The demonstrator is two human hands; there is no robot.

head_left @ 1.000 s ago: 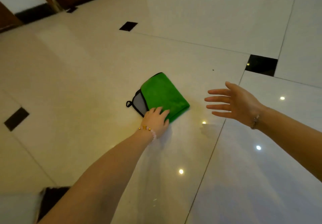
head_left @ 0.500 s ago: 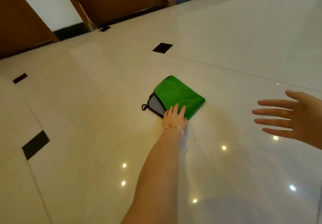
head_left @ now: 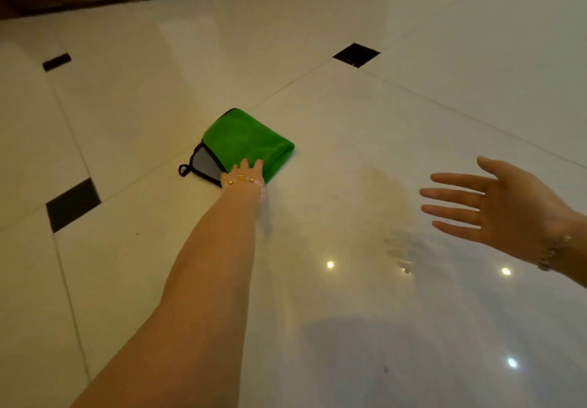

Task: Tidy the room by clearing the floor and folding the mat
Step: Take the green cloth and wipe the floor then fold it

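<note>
Since the floor (head_left: 413, 121) is glossy tile, slippery by the look of the reflections, the green mat (head_left: 247, 140) will likely skid if shoved sideways, so press straight down, then lift. Mat lies flat on the tile out ahead, already folded into a small thick pad, gray underside (head_left: 203, 163) peeking out at its left edge. Left hand (head_left: 244, 174) rests on the mat's near edge, fingers laid straight on the green, nothing curled that I can see, thumb hidden. Right hand (head_left: 508, 207) hovers over bare tile, well apart from the mat, fingers spread wide, holding nothing. Step reads as flattening the fold or getting ready to pick it up. To do it well: bring the right hand to the far fold, pinch all layers together so the pad doesn't flop open, and use the black loop (head_left: 183, 171) at the left corner for carrying. Counts: one floor, one mat, two hands, five black tile insets (head_left: 73, 204), two bracelets (head_left: 243, 182), one per wrist, one loop
</note>
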